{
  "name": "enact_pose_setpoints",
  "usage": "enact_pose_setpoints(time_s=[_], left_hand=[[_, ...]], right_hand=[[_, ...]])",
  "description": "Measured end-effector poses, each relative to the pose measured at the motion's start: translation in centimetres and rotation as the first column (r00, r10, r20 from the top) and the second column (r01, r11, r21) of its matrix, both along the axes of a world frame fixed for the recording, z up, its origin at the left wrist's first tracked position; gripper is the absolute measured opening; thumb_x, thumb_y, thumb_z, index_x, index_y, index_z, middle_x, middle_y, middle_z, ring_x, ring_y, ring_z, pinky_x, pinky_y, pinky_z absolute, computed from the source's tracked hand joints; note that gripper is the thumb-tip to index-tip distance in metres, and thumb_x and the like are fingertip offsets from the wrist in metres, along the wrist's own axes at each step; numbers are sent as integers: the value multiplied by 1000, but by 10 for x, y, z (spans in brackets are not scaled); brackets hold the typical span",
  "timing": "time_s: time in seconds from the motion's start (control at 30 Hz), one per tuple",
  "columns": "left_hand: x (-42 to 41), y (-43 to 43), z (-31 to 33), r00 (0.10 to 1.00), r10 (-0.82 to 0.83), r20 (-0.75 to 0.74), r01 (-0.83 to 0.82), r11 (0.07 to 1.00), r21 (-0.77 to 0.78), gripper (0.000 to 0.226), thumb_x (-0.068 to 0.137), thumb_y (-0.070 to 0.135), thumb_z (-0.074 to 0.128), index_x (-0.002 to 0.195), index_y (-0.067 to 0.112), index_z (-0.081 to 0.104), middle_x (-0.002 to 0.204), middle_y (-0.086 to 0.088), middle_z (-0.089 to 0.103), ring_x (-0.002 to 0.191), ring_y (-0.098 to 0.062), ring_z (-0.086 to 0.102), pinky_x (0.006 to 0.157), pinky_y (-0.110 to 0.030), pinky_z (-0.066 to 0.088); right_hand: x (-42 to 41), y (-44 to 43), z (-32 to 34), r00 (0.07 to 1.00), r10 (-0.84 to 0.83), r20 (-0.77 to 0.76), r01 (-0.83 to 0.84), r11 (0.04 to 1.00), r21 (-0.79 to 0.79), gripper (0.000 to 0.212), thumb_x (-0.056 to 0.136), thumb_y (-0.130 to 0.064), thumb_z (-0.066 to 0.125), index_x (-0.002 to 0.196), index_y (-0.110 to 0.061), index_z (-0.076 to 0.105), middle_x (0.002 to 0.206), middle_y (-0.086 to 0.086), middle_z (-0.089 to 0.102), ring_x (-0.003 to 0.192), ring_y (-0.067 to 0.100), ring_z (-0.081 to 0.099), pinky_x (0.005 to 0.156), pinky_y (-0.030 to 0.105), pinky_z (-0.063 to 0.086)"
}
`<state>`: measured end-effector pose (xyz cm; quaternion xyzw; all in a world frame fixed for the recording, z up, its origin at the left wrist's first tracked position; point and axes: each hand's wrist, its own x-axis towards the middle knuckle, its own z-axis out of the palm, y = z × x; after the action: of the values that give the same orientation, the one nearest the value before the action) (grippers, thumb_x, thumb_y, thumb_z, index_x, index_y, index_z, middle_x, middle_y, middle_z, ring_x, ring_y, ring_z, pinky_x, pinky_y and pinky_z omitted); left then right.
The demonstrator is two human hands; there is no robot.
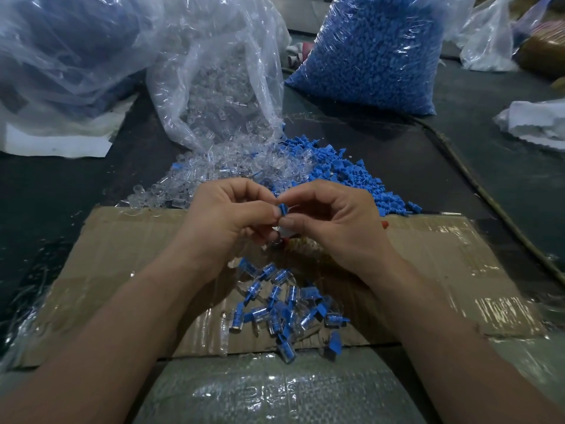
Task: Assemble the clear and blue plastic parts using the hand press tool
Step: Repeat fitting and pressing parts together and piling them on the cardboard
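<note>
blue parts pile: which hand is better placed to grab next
Probably right: right hand sits beside the blue parts pile; left hand is nearer the clear parts. Both pinch one blue part.

Pinching a small blue part (282, 208) between left hand (232, 215) and right hand (330, 218), above the cardboard sheet (122, 255).
Heaped by the sheet's near edge, assembled clear-and-blue pieces (281, 307); past its far edge, loose clear parts (214, 172) beside loose blue parts (351, 175).

Dim, bluish light; glare on plastic bags (214, 71) and taped cardboard (443, 240); wide-angle bending at edges.
</note>
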<state>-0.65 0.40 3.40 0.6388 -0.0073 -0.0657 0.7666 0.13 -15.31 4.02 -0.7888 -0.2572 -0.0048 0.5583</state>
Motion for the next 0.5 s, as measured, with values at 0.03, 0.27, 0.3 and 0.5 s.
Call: enact_pose_setpoints(time_s=[0.03, 0.27, 0.3, 0.5], left_hand=[[0, 0, 0, 1000, -5, -11, 5, 1000, -6, 15, 50, 6, 66, 64, 6, 60, 50, -5, 61, 40, -13, 57, 38, -17, 45], [3, 5, -1, 993, -103, -64, 96, 990, -100, 8, 54, 6, 62, 62, 8, 66, 56, -12, 64, 44, -17, 62, 41, -18, 49], [3, 5, -1, 992, -104, -64, 97, 990, -104, 9, 54, 6, 62, 62, 7, 66, 56, -13, 64, 44, -18, 62, 41, -18, 49], [3, 5, 0, 992, -109, -60, 103, 990, -101, 9, 56, 4, 60, 64, 5, 65, 57, -14, 65, 45, -18, 62, 42, -19, 50]], right_hand=[[0, 0, -1, 1000, -4, 31, 5, 1000, -7, 31, 70, -1, 72, 89, -25, 63, 82, -15, 63, 76, -3, 63, 73, 13, 50], [2, -4, -1, 991, -44, 125, 48, 998, -29, 32, 70, -5, 72, 98, -17, 63, 82, -16, 62, 75, -5, 61, 71, 12, 49], [1, -4, -2, 989, -47, 139, 53, 998, -37, 32, 70, -5, 72, 98, -17, 63, 82, -16, 62, 76, -5, 61, 71, 12, 49], [2, -5, -2, 978, -42, 204, 54, 997, -54, 30, 71, -9, 71, 98, -16, 63, 83, -19, 60, 77, -8, 60, 71, 9, 48]])
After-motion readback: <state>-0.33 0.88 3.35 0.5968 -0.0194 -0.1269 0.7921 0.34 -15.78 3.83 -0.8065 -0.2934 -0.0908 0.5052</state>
